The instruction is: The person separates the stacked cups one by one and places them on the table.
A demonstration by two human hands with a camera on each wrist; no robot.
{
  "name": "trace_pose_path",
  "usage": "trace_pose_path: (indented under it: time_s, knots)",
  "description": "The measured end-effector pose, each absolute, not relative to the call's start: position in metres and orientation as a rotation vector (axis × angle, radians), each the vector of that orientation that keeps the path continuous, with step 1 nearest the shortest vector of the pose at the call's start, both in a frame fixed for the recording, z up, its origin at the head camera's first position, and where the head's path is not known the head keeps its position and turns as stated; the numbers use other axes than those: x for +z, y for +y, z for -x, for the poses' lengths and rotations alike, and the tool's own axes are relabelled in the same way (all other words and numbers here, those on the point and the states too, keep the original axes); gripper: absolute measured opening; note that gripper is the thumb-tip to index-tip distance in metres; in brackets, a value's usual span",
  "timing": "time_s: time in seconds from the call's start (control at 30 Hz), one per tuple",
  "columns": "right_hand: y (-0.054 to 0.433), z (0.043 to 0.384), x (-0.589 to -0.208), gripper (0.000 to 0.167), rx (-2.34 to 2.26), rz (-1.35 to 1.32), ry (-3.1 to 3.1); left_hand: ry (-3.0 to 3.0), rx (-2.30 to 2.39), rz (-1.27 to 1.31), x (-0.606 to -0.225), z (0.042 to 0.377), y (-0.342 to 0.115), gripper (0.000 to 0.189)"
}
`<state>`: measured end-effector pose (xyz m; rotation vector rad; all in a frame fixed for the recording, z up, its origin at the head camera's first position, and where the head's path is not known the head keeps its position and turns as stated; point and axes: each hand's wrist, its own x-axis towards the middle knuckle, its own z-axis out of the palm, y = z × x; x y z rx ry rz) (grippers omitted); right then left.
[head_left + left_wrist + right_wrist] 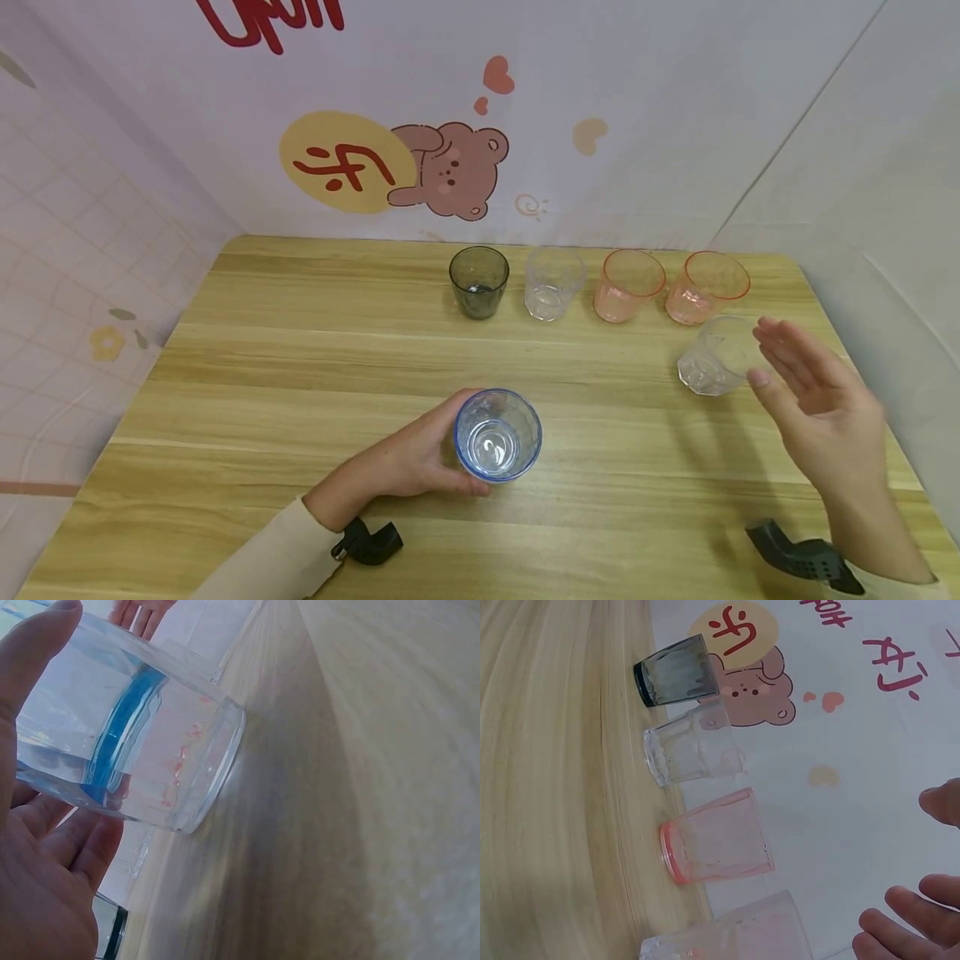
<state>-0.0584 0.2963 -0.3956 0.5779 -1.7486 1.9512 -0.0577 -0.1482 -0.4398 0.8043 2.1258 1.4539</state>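
My left hand [416, 457] grips a clear cup with a blue rim [497, 437] near the middle of the table. In the left wrist view, the thumb and fingers lie on either side of this cup [165, 742], and its base is close to the wood. Over at the right, my right hand [832, 417] is raised with fingers extended and thumb apart, holding nothing. Just left of that hand stands a clear faceted cup [705, 371]; from the frames I cannot tell whether the fingers touch it.
Along the table's back edge stand a dark grey cup [480, 287], a clear cup [551, 292] and two pink cups, one [626, 292] left of the other [697, 296]. Behind them rises a white wall covering [675, 125] with a bear print.
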Motion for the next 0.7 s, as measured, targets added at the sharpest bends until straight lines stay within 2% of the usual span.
trace_pose_path:
  time_s: [0.27, 0.7]
  knots:
    - [0.287, 0.059, -0.391, 0.061, 2.006, -0.605, -1.786, 2.113, 1.47, -0.783, -0.44, 0.057, -0.148, 0.1]
    - [0.266, 0.064, -0.388, 0.063, 2.036, -0.794, -1.796, 2.118, 1.466, -0.773, -0.439, 0.056, -0.148, 0.102]
